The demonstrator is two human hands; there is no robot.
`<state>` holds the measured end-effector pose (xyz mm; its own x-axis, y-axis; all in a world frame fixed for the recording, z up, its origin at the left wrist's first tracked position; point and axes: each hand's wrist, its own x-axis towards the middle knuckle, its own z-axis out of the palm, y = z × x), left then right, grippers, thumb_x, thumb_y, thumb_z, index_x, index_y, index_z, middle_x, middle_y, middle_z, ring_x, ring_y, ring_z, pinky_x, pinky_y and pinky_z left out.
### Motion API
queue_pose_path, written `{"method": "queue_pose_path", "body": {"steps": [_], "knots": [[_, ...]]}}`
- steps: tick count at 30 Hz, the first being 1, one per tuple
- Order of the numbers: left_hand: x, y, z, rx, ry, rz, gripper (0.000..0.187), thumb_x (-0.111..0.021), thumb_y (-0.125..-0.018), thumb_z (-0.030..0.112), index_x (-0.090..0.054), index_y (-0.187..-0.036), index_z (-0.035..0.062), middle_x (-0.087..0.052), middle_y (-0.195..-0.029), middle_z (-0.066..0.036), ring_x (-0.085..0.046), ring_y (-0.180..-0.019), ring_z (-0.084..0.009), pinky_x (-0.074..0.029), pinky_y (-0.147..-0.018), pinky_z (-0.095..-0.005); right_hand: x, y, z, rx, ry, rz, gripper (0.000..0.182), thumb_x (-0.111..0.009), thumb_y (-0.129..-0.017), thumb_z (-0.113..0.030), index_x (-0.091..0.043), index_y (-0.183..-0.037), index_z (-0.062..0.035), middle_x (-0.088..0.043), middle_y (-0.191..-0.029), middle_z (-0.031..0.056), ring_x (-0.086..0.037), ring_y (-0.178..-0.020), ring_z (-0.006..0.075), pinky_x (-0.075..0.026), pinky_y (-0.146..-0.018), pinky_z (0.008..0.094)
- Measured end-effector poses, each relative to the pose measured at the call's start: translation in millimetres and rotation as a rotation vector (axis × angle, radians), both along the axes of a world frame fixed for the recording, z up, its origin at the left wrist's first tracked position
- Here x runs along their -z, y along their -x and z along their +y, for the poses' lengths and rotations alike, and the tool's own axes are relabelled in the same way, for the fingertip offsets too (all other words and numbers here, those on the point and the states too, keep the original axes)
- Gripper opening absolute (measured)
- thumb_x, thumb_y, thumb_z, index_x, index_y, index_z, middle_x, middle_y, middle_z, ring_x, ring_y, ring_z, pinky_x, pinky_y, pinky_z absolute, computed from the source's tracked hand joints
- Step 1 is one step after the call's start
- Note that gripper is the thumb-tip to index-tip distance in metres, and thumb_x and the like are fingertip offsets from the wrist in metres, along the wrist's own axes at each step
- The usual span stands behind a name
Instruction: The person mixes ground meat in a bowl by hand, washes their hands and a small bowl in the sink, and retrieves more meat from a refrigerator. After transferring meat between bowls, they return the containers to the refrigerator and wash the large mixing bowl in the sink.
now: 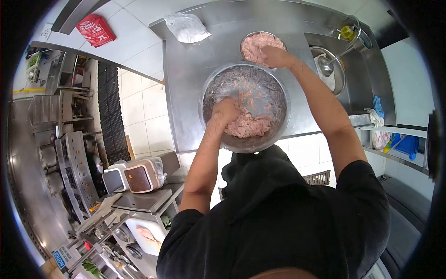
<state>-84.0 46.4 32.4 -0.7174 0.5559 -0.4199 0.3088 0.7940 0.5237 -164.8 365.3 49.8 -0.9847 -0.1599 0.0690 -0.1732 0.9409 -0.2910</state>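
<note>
A large steel bowl [284, 100] stands at the front edge of the steel counter, its inner wall smeared with residue. Pale pink ground meat [248, 126] is heaped in its near part, with scraps stuck higher up. My left hand [226, 110] is inside this bowl at the left, fingers curled down beside the heap; what they hold is hidden. Behind it sits a smaller steel bowl [242, 48] filled with more ground meat [257, 44]. My right hand [275, 56] reaches over its right rim, fingers bent into the meat, fingertips hidden.
A clear plastic bag [186, 28] lies at the counter's back left. On the right, a sink [310, 41] holds a metal pan [343, 83] and a ladle [326, 68]. A red packet [95, 30] lies far left. Lower left, plastic tubs [141, 176] stand near a steel table.
</note>
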Motion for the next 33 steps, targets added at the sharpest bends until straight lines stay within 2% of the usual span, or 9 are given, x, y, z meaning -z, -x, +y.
{"method": "queue_pose_path", "body": {"steps": [2, 5, 8, 11, 20, 23, 26, 29, 33], "knots": [[3.5, 1.4, -0.9, -0.004, 0.007, 0.014, 0.045, -0.069, -0.08, 0.027, -0.067, -0.121, 0.0093, -0.063, -0.123, -0.022, -0.06, -0.115, -0.0386, -0.047, -0.1, -0.0436, 4.1, 5.3, 7.7, -0.062, 0.006, 0.091, 0.033, -0.059, -0.088, -0.02, -0.064, -0.117, -0.0047, -0.066, -0.114, 0.0209, -0.065, -0.101, 0.0391, -0.052, -0.088, 0.0455], [11.3, -0.3, -8.4, -0.06, -0.029, 0.105, 0.041, -0.069, -0.081, 0.027, -0.068, -0.116, 0.0072, -0.063, -0.124, -0.022, -0.06, -0.115, -0.038, -0.049, -0.099, -0.0447, -40.8, 5.8, 6.4, 0.235, -0.052, 0.087, 0.03, -0.061, -0.088, -0.024, -0.068, -0.113, -0.0099, -0.069, -0.107, 0.0171, -0.066, -0.097, 0.0379, -0.052, -0.085, 0.0453], [-12.8, 1.8, -12.7, -0.189, -0.104, 0.262, 0.036, -0.068, -0.082, 0.025, -0.068, -0.112, 0.0052, -0.062, -0.125, -0.021, -0.061, -0.113, -0.038, -0.05, -0.098, -0.0456, -26.9, 15.7, 6.2, 0.306, 0.102, 0.051, 0.026, -0.063, -0.087, -0.026, -0.07, -0.107, -0.0109, -0.07, -0.099, 0.0166, -0.067, -0.094, 0.037, -0.053, -0.083, 0.0451], [-19.4, 13.3, -14.4, -0.262, -0.149, 0.347, 0.036, -0.071, -0.081, 0.023, -0.069, -0.111, 0.006, -0.062, -0.125, -0.021, -0.061, -0.114, -0.0381, -0.05, -0.097, -0.0453, 18.1, 23.8, 5.5, -0.02, 0.188, 0.016, 0.027, -0.065, -0.086, -0.027, -0.069, -0.103, -0.0069, -0.07, -0.096, 0.019, -0.066, -0.093, 0.0376, -0.052, -0.082, 0.0454], [-11.6, 15.8, -31.8, -0.283, -0.239, 0.368, 0.037, -0.076, -0.08, 0.024, -0.07, -0.11, 0.004, -0.065, -0.114, -0.022, -0.063, -0.106, -0.0382, -0.05, -0.093, -0.0437, 11.9, 8.7, 12.9, -0.197, -0.104, -0.142, 0.023, -0.065, -0.084, -0.021, -0.069, -0.097, -0.0019, -0.068, -0.096, 0.0203, -0.065, -0.094, 0.039, -0.051, -0.084, 0.0474], [-9.5, 16.0, -35.0, -0.294, -0.267, 0.33, 0.037, -0.076, -0.08, 0.024, -0.07, -0.111, 0.0041, -0.065, -0.113, -0.022, -0.063, -0.105, -0.0382, -0.05, -0.092, -0.0431, -6.3, 23.6, 4.1, -0.06, -0.173, -0.132, 0.021, -0.063, -0.083, -0.018, -0.069, -0.097, -0.0043, -0.068, -0.097, 0.0199, -0.065, -0.093, 0.0398, -0.051, -0.083, 0.0478], [-7.5, 16.7, -37.9, -0.287, -0.267, 0.303, 0.038, -0.076, -0.081, 0.024, -0.069, -0.113, 0.0044, -0.065, -0.113, -0.022, -0.063, -0.104, -0.0377, -0.051, -0.092, -0.0427, -19.1, 25.4, -17.0, 0.044, 0.12, -0.02, 0.019, -0.061, -0.083, -0.016, -0.069, -0.097, -0.0056, -0.068, -0.098, 0.019, -0.065, -0.093, 0.0394, -0.051, -0.084, 0.0475], [-20.0, 17.3, -33.4, -0.281, -0.261, 0.295, 0.039, -0.076, -0.081, 0.024, -0.069, -0.114, 0.0039, -0.066, -0.111, -0.021, -0.064, -0.102, -0.0368, -0.051, -0.09, -0.042, 25.9, 32.6, -15.2, -0.103, 0.098, -0.073, 0.021, -0.061, -0.082, -0.015, -0.069, -0.099, -0.0049, -0.068, -0.099, 0.0192, -0.065, -0.094, 0.0387, -0.05, -0.084, 0.0477], [-16.2, 19.2, -36.8, -0.249, -0.263, 0.369, 0.04, -0.076, -0.081, 0.024, -0.068, -0.114, 0.0025, -0.067, -0.108, -0.019, -0.065, -0.101, -0.0356, -0.051, -0.088, -0.0408, 22.7, 45.3, 6.8, -0.02, -0.05, -0.138, 0.022, -0.062, -0.081, -0.016, -0.07, -0.099, -0.006, -0.069, -0.104, 0.0187, -0.065, -0.095, 0.0368, -0.051, -0.082, 0.0467]]}}
